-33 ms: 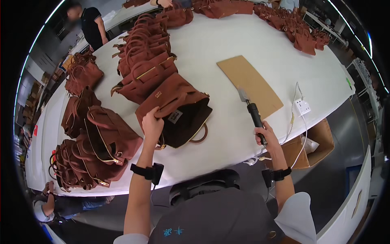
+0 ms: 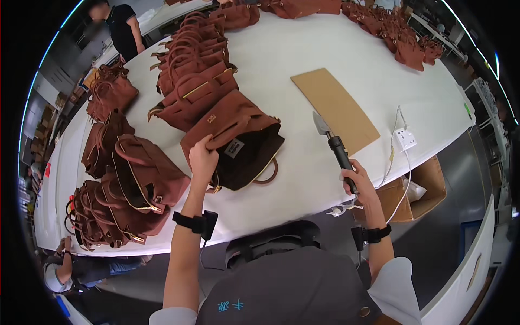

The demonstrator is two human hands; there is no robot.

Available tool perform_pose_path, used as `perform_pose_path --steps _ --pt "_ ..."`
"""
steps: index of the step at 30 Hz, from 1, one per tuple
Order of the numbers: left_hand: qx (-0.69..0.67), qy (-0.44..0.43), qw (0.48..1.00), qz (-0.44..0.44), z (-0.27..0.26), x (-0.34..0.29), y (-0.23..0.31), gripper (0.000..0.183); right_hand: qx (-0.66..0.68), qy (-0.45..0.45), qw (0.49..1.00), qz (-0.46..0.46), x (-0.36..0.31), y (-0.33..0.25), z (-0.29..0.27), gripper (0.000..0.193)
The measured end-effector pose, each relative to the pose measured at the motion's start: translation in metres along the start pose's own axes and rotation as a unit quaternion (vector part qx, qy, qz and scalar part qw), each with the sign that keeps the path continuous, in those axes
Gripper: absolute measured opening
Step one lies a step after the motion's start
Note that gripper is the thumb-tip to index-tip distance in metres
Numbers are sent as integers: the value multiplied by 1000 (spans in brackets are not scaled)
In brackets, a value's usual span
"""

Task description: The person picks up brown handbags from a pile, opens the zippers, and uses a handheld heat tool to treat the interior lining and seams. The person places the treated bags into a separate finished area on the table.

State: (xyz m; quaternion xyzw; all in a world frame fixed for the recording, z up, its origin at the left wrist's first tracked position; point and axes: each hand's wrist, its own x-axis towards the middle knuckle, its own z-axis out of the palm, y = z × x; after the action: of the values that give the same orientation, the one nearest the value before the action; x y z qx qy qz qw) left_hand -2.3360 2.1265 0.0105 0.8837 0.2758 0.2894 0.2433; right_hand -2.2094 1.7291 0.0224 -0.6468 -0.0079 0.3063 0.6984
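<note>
A brown handbag (image 2: pixel 234 106) lies tilted on the white table, its mouth open towards me. The dark lining and a pale label (image 2: pixel 234 148) show inside. My left hand (image 2: pixel 203 162) is closed on the bag's near handle at the left of the opening. Away from the bag, to its right, my right hand (image 2: pixel 362 182) grips a small hand iron (image 2: pixel 341 155) by its black handle. The iron's pointed metal tip is directed away from me, over the near-left edge of a flat cardboard sheet (image 2: pixel 346 116).
More brown handbags (image 2: pixel 197 89) stand in a row behind, with others (image 2: pixel 143 179) at the left and far right. A white power strip (image 2: pixel 405 139) with cords lies right of the cardboard. Below the table edge stands an open carton (image 2: pixel 428 187). Another person (image 2: pixel 123 32) stands far left.
The iron's blade has turned slightly, showing more of its flat face, and its tip has shifted a little left. My left hand keeps its hold on the handbag.
</note>
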Motion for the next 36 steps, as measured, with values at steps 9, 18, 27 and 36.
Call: perform_pose_path --steps 9,18,27,36 --pt "30 -14 999 22 -4 -1 7 30 -372 -115 911 -134 -27 4 66 50" --pt "70 -40 996 27 -5 -10 13 36 -587 -43 769 -249 23 28 111 60" --pt "68 -46 996 32 -5 -12 11 35 -595 -130 763 -216 -7 18 113 59" --pt "65 -51 996 31 -2 -16 12 37 -565 -67 792 -224 24 20 116 54"
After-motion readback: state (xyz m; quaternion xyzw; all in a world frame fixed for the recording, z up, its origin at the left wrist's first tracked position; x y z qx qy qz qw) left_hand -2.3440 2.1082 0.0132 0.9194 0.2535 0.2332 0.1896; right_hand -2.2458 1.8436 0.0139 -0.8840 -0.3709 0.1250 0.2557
